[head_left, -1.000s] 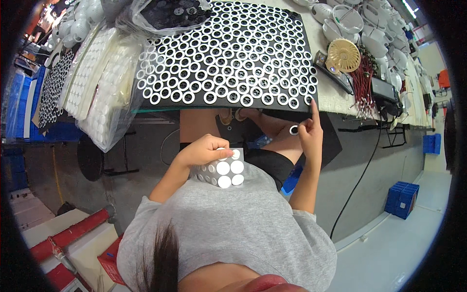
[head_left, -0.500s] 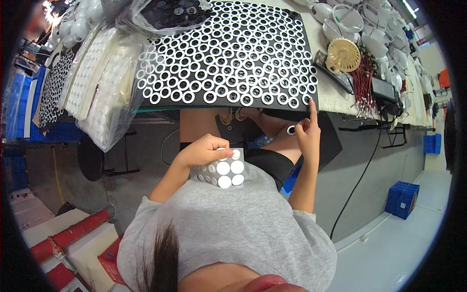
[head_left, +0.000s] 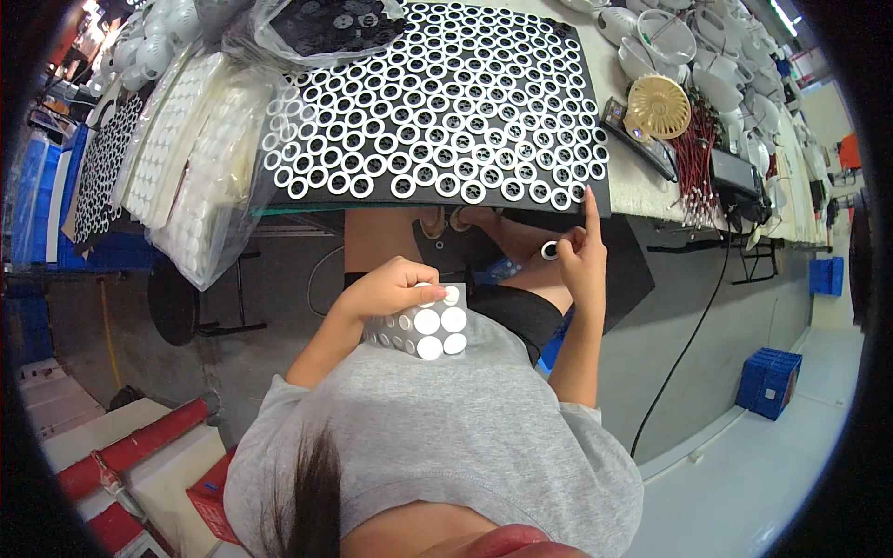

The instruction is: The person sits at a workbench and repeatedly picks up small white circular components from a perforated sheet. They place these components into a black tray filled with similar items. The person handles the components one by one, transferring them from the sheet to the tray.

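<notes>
My left hand (head_left: pixel 395 290) is closed on a sheet of round white stickers (head_left: pixel 441 333), held in front of my grey shirt with the thumb on its upper part. Between the thumb and a bent finger of my right hand (head_left: pixel 584 260) is a small white ring with a black centre (head_left: pixel 550 251). The index finger of that hand points up to the near right edge of a black board (head_left: pixel 409 197). Many white rings with black centres (head_left: pixel 473 192) lie close together across the board.
Clear bags of white round pieces (head_left: pixel 200 177) lie left of the board, and a bag of black discs (head_left: pixel 326 28) is at its far side. To the right are a yellow fan (head_left: pixel 659 106), red wires (head_left: pixel 693 177) and white shells (head_left: pixel 716 70). A blue crate (head_left: pixel 770 381) stands on the floor.
My right hand has shifted slightly left with the ring in its pinch. A ring that showed beside the index fingertip no longer shows there. My left hand and the sticker sheet stay put.
</notes>
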`<state>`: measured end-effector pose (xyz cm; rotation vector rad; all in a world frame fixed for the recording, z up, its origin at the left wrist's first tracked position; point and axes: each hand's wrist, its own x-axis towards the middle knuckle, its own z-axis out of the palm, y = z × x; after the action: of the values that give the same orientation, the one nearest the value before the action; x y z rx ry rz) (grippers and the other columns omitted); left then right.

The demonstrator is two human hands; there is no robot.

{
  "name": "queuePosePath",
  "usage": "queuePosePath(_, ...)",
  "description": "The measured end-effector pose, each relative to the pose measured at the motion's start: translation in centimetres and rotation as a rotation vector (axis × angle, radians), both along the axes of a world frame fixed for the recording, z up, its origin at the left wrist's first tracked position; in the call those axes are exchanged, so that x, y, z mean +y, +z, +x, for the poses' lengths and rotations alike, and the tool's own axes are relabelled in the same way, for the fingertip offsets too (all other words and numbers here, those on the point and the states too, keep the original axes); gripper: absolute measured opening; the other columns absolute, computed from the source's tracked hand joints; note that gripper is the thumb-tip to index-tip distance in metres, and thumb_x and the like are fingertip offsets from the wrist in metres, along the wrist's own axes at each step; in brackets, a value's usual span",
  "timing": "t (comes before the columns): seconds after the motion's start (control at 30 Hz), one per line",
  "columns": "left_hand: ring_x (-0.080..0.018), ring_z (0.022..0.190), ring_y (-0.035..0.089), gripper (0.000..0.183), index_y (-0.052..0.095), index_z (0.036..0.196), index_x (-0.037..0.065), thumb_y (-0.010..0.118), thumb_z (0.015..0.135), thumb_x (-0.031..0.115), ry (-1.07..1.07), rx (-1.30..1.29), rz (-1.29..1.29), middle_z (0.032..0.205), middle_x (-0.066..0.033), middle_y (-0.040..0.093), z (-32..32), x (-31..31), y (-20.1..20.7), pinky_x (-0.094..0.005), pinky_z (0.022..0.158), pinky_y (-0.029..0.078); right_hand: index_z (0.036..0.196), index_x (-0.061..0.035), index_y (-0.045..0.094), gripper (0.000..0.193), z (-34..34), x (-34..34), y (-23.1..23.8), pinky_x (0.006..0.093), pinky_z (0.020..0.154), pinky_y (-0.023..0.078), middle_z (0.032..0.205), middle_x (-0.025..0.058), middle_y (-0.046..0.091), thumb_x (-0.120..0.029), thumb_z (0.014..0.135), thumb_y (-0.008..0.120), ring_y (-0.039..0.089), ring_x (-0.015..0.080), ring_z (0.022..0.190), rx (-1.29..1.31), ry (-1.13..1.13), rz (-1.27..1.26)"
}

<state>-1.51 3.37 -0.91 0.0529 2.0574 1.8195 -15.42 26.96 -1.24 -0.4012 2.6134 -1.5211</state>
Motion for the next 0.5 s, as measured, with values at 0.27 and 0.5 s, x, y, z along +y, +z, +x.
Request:
queuePosePath(0.27,-0.0035,0.047,0.036,0.032,0.05,0.06,0.002,0.054,0.08,0.027,0.015,-0.022,0.016,0.048,0.0023,0.043,0.1,0.2,0.3,-0.0224,0.043,0.03,0.116,-0.0026,0.042,0.04,-2.5,1.4,0.6,0.02,0.058,0.039,0.067,0.0018,0.048,0.0,0.076,0.047,0.044,0.0072,0.06,0.239,-0.261,-0.179)
queuePosePath(0.5,-0.0026,0.048,0.036,0.031,0.049,0.06,0.003,0.054,0.08,0.026,0.012,-0.013,0.021,0.049,0.0037,0.043,0.1,0.0,0.1,-0.0216,0.043,0.029,0.105,-0.0004,0.049,0.03,-5.5,-0.1,-0.9,0.0309,0.059,0.04,0.066,0.007,0.051,-0.006,0.075,0.051,0.048,0.0184,0.06,0.45,-0.371,0.021)
